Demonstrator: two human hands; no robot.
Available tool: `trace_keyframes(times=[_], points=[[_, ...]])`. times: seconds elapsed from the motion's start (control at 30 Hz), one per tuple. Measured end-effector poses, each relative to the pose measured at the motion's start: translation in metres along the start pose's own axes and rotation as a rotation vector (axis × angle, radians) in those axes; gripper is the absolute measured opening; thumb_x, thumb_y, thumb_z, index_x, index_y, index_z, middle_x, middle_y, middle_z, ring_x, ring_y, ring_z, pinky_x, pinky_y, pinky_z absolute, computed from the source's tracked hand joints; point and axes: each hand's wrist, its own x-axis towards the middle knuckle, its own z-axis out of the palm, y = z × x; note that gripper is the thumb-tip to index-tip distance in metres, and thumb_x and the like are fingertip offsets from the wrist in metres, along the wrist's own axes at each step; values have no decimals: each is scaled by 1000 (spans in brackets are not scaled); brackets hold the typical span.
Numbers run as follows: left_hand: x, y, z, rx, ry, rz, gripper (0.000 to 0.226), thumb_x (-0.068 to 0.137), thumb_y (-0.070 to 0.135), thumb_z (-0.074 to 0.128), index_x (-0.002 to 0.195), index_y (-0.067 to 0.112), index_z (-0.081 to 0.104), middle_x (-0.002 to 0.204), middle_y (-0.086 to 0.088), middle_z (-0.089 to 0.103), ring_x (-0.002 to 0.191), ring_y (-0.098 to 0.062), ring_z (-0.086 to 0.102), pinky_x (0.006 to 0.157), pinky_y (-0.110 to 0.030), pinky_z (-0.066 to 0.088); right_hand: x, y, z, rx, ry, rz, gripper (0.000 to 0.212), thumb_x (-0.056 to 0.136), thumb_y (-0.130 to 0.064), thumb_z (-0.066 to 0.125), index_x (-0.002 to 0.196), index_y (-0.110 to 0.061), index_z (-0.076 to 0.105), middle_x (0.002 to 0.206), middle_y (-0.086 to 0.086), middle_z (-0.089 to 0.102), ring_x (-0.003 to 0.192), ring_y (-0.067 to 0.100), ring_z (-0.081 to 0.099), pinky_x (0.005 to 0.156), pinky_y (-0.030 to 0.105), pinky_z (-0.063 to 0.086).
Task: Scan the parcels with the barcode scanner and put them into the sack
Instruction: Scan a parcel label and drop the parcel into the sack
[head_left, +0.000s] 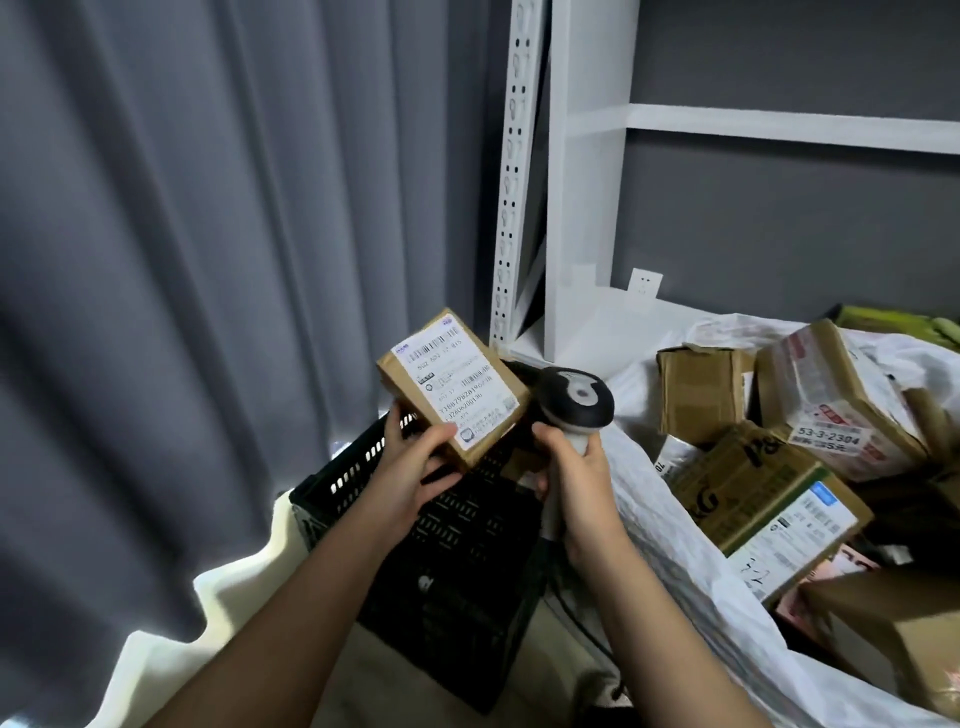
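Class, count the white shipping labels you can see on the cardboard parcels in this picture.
3: one on the small brown cardboard parcel in the left hand, two on boxes in the white plastic sack, at and. Others may be hidden.

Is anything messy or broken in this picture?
A bit messy, yes. The parcels in the white sack lie tumbled at all angles, and one brown box near the back looks dented, with its top flaps crumpled. The small parcel in the left hand looks fine.
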Motion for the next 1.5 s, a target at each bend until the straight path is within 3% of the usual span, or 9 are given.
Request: trace_keyframes(times=[0.07,0.13,0.2,0.4,0.57,0.9,1.13,1.5], points=[[6,0,-11,144,39,35,82,86,15,68,145,49,22,124,5,60,112,-18,61,95,-49,50,-3,-8,-2,-49,-93,17,12,91,-12,62,85,-14,51,61,4,49,37,11,34,43,24,28],[10,-2,-19,217,62,47,85,85,10,69,147,45,23,129,4,54,111,-15,59,89,-44,54,-6,-11,-3,-65,-187,26,16,93,-11,60,82,-13,48,51,2,42,35,11,31,39,22,26],[13,-3,-25,231,76,45,85,84,8,70,148,41,25,131,3,51,110,-15,59,79,-38,58,-10,-10,-3,-64,-252,40,17,93,-10,59,81,-12,46,47,2,40,35,12,30,39,21,25],[21,-6,-34,204,96,30,87,83,7,71,148,41,26,135,2,48,113,-17,58,82,-42,58,-17,-5,-1,-73,-348,64,24,77,-22,67,83,-9,48,48,3,38,36,12,28,39,21,25],[22,-6,-34,113,126,23,83,84,5,69,147,39,27,131,1,53,109,-18,61,75,-38,58,-20,-3,1,-36,-372,87,23,74,-24,65,81,-12,47,49,3,37,37,11,28,38,21,26],[25,-7,-35,101,135,10,85,85,7,68,148,39,23,132,0,51,114,-23,58,90,-50,54,-26,-6,6,-57,-367,90,24,95,-10,54,75,-12,42,49,2,37,38,11,27,40,22,25],[27,-8,-36,101,152,6,83,85,7,69,147,40,25,131,-1,54,113,-24,59,90,-50,54,-32,-9,6,-68,-386,59,24,76,-25,62,76,-12,42,49,1,37,37,12,27,39,22,26],[30,-9,-40,70,170,11,80,86,5,66,146,39,27,127,-1,60,111,-23,62,83,-45,56,-39,-11,3,-90,-383,43,23,75,-26,62,78,-13,43,50,1,37,39,12,27,40,23,25]])
